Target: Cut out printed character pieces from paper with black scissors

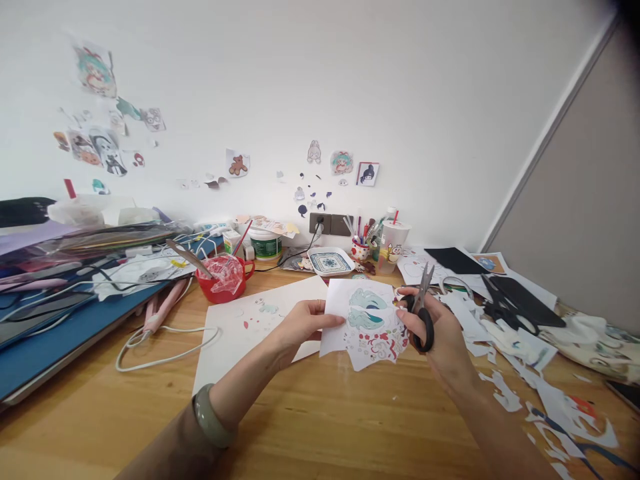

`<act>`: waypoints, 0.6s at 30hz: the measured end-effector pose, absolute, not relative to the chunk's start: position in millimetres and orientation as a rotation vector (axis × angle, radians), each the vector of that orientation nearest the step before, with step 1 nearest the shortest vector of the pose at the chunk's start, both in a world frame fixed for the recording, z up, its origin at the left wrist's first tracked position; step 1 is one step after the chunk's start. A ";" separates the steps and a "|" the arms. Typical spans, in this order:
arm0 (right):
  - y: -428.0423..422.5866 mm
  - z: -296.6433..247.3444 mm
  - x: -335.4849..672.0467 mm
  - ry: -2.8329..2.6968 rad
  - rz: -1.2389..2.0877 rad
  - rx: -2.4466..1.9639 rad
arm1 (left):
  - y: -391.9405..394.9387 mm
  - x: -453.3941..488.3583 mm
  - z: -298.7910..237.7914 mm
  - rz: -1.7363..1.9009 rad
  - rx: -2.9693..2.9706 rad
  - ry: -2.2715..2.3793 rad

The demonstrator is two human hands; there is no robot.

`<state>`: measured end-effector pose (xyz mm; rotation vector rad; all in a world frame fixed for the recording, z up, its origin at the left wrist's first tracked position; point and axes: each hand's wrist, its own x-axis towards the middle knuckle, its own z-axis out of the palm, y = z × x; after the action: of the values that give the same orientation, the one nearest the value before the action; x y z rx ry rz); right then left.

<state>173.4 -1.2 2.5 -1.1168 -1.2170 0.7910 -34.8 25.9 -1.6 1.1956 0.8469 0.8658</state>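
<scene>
My left hand pinches the left edge of a printed paper sheet with a teal and red drawing, holding it above the wooden desk. A pale green bangle sits on that wrist. My right hand grips black-handled scissors, fingers through the loops, blades pointing up at the sheet's right edge. A larger white sheet lies flat under my left hand.
Paper scraps litter the desk's right side, with a second pair of black scissors. A red bowl, a blue patterned dish, a pen cup and a plastic cup stand at the back. Folders and white cables crowd the left.
</scene>
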 end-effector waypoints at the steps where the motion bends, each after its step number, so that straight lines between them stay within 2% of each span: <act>1: -1.2 2.4 173.5 -1.236 0.797 -1.119 | 26.0 -35.1 -1.7 0.884 1.188 0.832; 11: -3.1 5.9 168.5 -1.448 0.935 -1.121 | 25.1 -37.4 4.5 0.929 1.301 0.880; 16: -8.7 11.5 165.4 -1.488 0.970 -1.110 | 21.4 -41.5 16.3 1.135 1.572 0.941; 18: -10.6 13.0 163.7 -1.497 0.980 -1.108 | 17.7 -41.6 18.6 1.068 1.659 0.926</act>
<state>163.7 -10.6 13.0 -1.1077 -1.4974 0.9800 -41.6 17.7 18.6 1.6595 0.9259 1.0683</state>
